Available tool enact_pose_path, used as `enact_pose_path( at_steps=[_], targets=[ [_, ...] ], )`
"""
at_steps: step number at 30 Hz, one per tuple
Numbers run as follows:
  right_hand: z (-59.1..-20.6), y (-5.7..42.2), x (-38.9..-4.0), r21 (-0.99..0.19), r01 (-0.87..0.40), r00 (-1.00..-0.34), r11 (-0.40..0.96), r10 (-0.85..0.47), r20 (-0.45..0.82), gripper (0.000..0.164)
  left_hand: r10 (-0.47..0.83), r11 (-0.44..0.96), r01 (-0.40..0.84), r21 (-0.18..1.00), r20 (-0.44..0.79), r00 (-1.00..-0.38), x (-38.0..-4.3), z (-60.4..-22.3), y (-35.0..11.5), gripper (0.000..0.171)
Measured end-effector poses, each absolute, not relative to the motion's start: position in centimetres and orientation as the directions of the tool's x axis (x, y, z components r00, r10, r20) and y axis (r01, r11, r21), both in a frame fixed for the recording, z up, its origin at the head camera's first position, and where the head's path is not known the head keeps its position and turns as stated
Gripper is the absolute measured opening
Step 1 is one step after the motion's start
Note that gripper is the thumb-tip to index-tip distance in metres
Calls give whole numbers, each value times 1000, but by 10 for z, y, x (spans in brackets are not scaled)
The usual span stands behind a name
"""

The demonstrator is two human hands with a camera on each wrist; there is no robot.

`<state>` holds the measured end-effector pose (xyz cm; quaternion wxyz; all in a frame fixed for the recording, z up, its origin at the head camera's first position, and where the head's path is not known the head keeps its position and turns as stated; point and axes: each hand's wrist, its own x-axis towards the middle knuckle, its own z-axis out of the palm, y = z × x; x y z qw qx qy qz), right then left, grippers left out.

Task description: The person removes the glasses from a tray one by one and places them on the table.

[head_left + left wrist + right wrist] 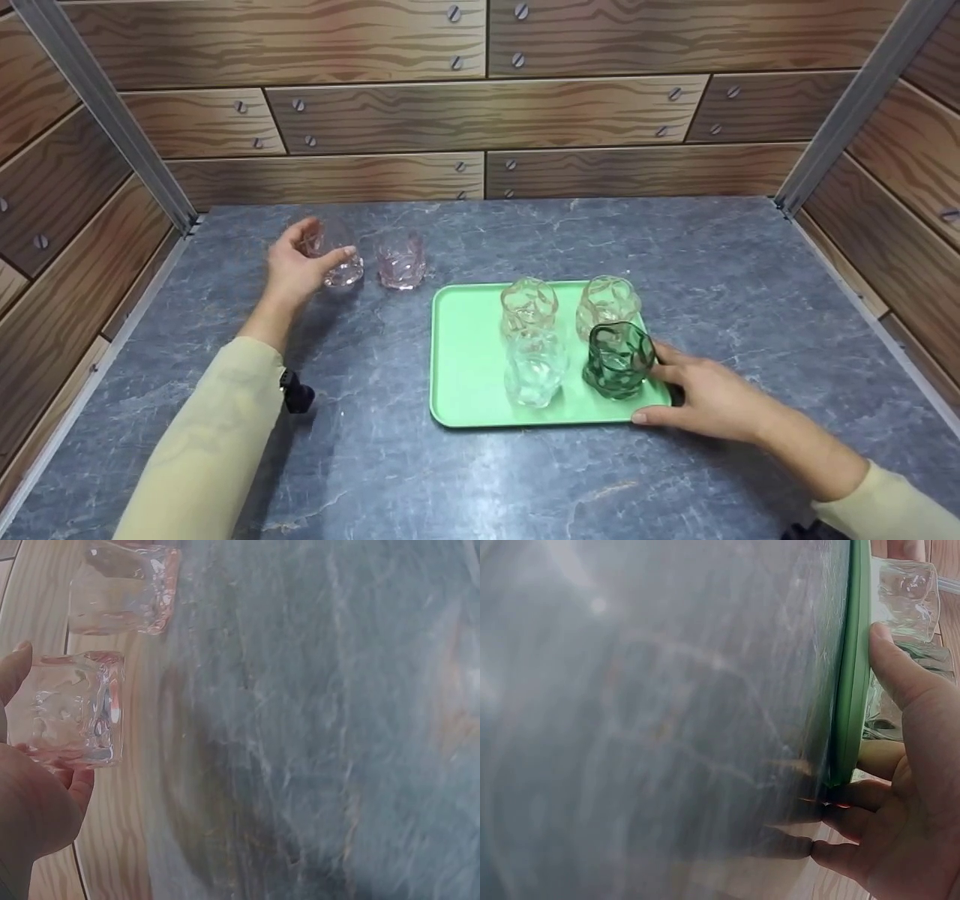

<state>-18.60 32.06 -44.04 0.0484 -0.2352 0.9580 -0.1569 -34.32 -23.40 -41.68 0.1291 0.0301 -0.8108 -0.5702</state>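
My left hand (295,262) grips a clear glass (345,271) at the back left, thumb on its near side and fingers around the far side. In the left wrist view, that glass (75,709) shows a wavy, dented wall. A pale pink glass (401,262) stands upright just right of it. My right hand (709,394) holds the near right corner of the green tray (469,360), thumb on the front rim and fingers along the right side. Beside those fingers stands a dark green glass (619,364) on the tray.
Also on the tray are a pale clear glass (536,375) at the front and two faintly amber glasses, the left one (529,307) and the right one (607,304), behind. The grey marbled table (480,480) is bounded by wood-patterned walls (480,112) and metal posts.
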Motion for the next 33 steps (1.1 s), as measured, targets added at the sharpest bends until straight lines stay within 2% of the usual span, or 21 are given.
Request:
enact_pose_path(
  at_steps=[6, 16, 33],
  targets=[
    [-440, 320, -187, -329, -444, -880, 834, -475, -15, 91, -177, 374, 82, 924, 158, -971, -344, -423, -234, 84],
    [-441, 321, -186, -326, -430, -887, 842, -461, -20, 96, -198, 408, 42, 912, 133, -971, -344, -430, -232, 85],
    [-440, 320, -186, -315, -433, -885, 845, -465, -32, 95, -194, 326, 50, 944, 118, -974, -345, -437, -229, 86]
  ],
)
